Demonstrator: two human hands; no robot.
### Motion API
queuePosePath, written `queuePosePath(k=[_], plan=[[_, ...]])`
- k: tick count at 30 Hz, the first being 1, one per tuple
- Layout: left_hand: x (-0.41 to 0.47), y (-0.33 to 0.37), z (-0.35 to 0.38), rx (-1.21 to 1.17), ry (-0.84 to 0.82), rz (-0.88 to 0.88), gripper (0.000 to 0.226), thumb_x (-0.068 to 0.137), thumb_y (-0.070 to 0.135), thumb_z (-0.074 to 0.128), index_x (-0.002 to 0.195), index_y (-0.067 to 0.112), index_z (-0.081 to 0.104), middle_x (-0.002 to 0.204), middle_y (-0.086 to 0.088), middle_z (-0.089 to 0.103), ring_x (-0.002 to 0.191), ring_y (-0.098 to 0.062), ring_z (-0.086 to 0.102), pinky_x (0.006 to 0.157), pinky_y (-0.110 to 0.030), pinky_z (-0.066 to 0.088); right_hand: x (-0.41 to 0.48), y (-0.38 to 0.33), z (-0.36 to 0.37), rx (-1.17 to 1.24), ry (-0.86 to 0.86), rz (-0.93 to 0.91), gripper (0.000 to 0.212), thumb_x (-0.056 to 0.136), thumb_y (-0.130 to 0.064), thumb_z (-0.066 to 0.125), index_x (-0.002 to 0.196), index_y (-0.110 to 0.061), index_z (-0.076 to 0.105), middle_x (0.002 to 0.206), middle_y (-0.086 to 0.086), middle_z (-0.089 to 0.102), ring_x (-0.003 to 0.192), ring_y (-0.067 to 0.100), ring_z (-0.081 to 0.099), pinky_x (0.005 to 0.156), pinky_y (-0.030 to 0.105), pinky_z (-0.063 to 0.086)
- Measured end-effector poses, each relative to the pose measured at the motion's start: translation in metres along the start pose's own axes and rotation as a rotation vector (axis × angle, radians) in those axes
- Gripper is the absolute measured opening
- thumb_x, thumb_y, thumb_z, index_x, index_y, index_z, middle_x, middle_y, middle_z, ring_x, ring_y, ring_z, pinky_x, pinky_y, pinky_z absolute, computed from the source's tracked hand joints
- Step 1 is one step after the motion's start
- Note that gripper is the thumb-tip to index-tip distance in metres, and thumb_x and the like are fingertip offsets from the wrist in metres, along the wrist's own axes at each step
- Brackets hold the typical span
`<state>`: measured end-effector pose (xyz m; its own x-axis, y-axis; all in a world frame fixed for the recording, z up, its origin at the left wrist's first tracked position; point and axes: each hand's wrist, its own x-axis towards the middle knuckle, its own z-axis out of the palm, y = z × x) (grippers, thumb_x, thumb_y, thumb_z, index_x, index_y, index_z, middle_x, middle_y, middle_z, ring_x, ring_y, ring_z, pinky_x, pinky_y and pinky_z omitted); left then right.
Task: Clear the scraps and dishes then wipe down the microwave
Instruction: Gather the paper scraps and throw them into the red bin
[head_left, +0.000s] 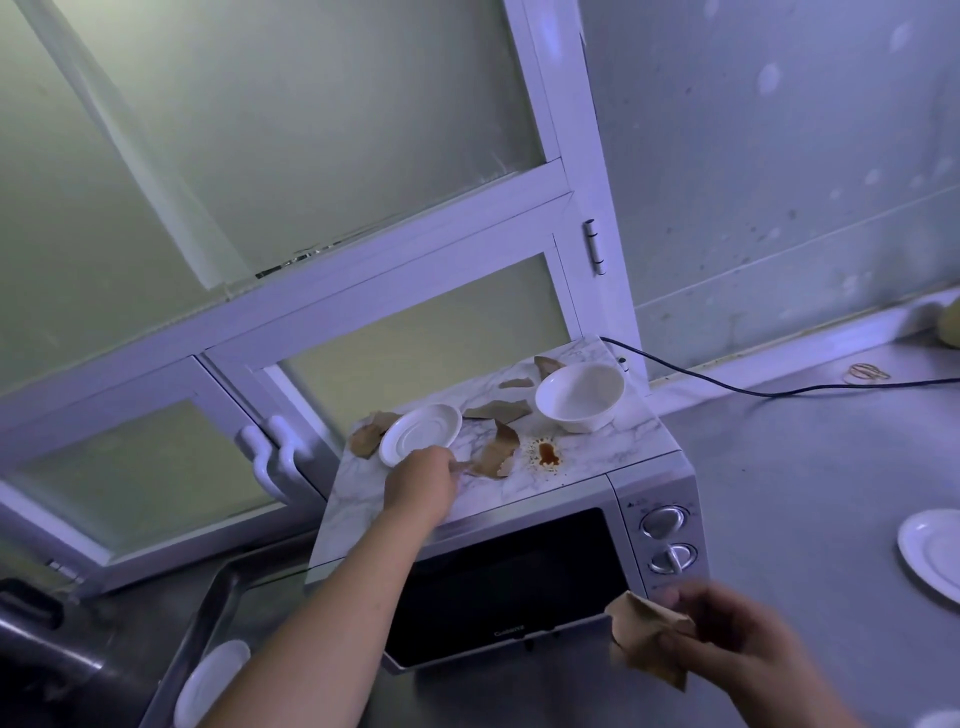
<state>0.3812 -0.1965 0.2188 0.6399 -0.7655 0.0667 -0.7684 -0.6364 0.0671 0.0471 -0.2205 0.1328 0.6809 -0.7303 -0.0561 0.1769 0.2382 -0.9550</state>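
I see frosted window panes (260, 156) in a white frame, two white handles (258, 454) low on the left and a hinge (596, 247) on the right post. A black cord (779, 391) trails across the steel counter (805, 467), near some rubber bands (866, 372). A sink (202, 623) sits lower left.

The small round white saucer (421, 434) and deep white bowl (579, 395) look glossy ceramic, the torn brown scraps (496, 457) matt paper.
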Motion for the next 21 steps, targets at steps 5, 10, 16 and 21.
queuePosePath(k=[5,10,16,21], plan=[[0.007,-0.004,-0.012,-0.357,0.196,-0.046,0.030,0.089,0.013,0.053,0.062,0.021,0.042,0.060,0.002,0.038,0.058,-0.020,0.035,0.054,-0.028,0.026,-0.004,0.006,0.000,-0.024,0.066,0.024,0.073,0.030,-0.053,0.098,0.085,-0.010,0.075,0.074,0.029,0.066,0.065,0.020,0.063,0.064,0.029,0.050],[0.020,0.013,-0.048,-0.934,-0.071,-0.169,0.028,0.082,0.003,0.074,0.108,0.012,0.070,0.096,-0.003,0.070,0.076,-0.016,0.063,0.070,-0.025,0.052,-0.010,0.003,-0.005,-0.019,0.040,0.034,0.042,0.047,-0.020,0.096,0.079,-0.004,0.072,0.075,0.032,0.064,0.063,0.018,0.060,0.060,0.022,0.049],[0.031,0.027,-0.035,-0.794,-0.422,-0.212,0.052,0.078,-0.009,0.074,0.123,0.015,0.060,0.103,-0.018,0.070,0.068,-0.020,0.069,0.063,-0.028,0.060,-0.021,0.004,-0.016,-0.003,0.146,0.006,0.058,0.035,-0.037,0.093,0.081,-0.006,0.074,0.079,0.033,0.066,0.068,0.021,0.062,0.062,0.022,0.047],[0.037,0.040,-0.017,-0.643,-0.401,-0.243,0.039,0.080,-0.002,0.075,0.113,0.013,0.061,0.105,-0.010,0.067,0.080,-0.021,0.065,0.070,-0.025,0.054,-0.037,0.000,-0.027,0.005,0.192,0.051,0.061,0.046,-0.022,0.097,0.087,0.012,0.069,0.069,0.028,0.068,0.058,0.019,0.066,0.057,0.020,0.051]])
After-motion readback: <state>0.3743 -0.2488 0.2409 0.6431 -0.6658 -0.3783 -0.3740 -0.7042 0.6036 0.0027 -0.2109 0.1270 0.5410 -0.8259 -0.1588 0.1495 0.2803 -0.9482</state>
